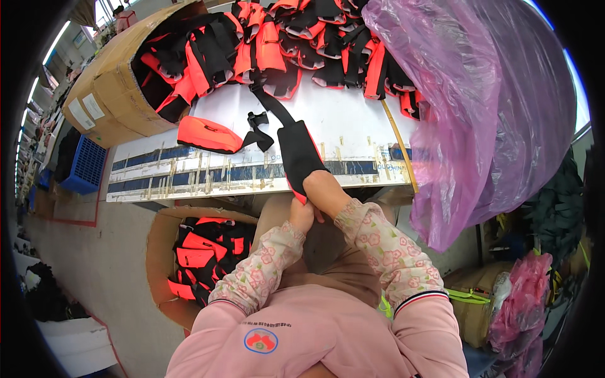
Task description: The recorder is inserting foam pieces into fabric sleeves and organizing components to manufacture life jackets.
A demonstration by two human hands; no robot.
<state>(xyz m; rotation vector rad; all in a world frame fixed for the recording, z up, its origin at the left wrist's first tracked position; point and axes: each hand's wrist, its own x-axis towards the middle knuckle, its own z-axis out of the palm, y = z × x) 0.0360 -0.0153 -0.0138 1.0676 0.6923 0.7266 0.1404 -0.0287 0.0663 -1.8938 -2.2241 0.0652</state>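
A black fabric pouch (299, 148) with a coral-orange edge lies over the front edge of the table, its near end toward me. My right hand (322, 187) is at that near end and seems to reach into the pouch; its fingers are hidden. Just below, my left hand (302, 215) is closed on the pouch's coral lower corner. From the far end of the pouch a black strap (275, 104) runs up to the heap. Left of it, a coral-orange pouch (208, 135) lies on the tabletop, with a black strap and a black plastic buckle (257, 120) beside it.
A heap of coral and black pouches (268, 50) covers the table's back, beside a cardboard box (110, 94) lying on its side. Purple plastic film (466, 113) hangs at right. Below the table at left stands an open carton (161, 264) of similar pieces; a blue crate (85, 165) is farther left.
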